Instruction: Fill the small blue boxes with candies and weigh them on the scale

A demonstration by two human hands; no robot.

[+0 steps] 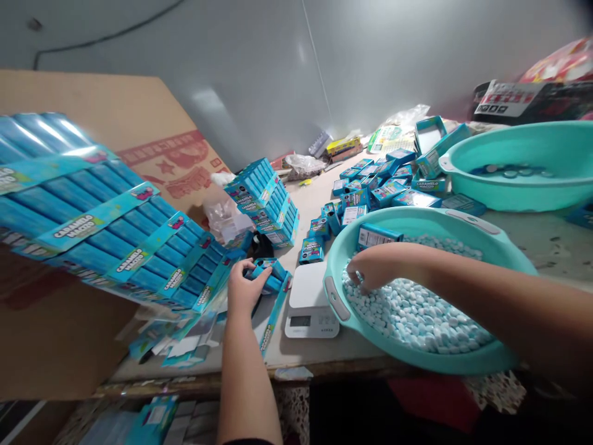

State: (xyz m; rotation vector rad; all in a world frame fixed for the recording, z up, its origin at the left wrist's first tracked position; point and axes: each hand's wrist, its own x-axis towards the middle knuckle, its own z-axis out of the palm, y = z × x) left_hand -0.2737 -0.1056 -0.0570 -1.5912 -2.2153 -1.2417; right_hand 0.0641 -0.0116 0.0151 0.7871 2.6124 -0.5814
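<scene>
My left hand (243,287) is closed around a small blue candy box (270,285), thumb on one side and fingers on the other. That box is at the open blue display tray (274,318), whose long printed edge points toward me. My right hand (377,267) reaches into a turquoise tub (503,358), its fingers curled among pale blue and white candies (417,315). The fingertips are partly hidden by the candies. One blue box (378,236) lies inside the tub beyond the hand. Between my hands sits a white kitchen scale (312,303).
Stacked filled display trays (125,228) lean at left before a cardboard carton (152,117). A smaller tray stack (266,201) stands mid-table. Many loose boxes (384,179) lie behind the tub. A second turquoise tub (523,191) is at far right. Cardboard scraps (185,346) lie near the front left edge.
</scene>
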